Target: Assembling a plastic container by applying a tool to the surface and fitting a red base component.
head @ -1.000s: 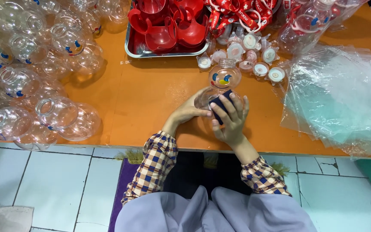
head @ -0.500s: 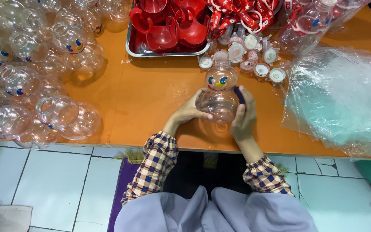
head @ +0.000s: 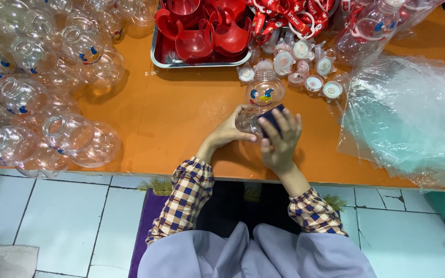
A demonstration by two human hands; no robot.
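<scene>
While the orange table (head: 181, 118) carries everything, clear plastic bags (head: 408, 123) lie at its right, a heap of clear jars (head: 42, 87) left, a steel tray of red handles (head: 202, 36) at its far edge. Near the table's front edge, left hand (head: 227, 133) grips a clear jar (head: 247, 119); right hand (head: 280, 140) presses a dark pad (head: 270, 116) on it. Just behind stands a face-printed jar (head: 264, 91).

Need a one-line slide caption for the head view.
Left hand steadies a clear plastic jar on the orange table while the right hand presses a dark blue pad against it.
</scene>
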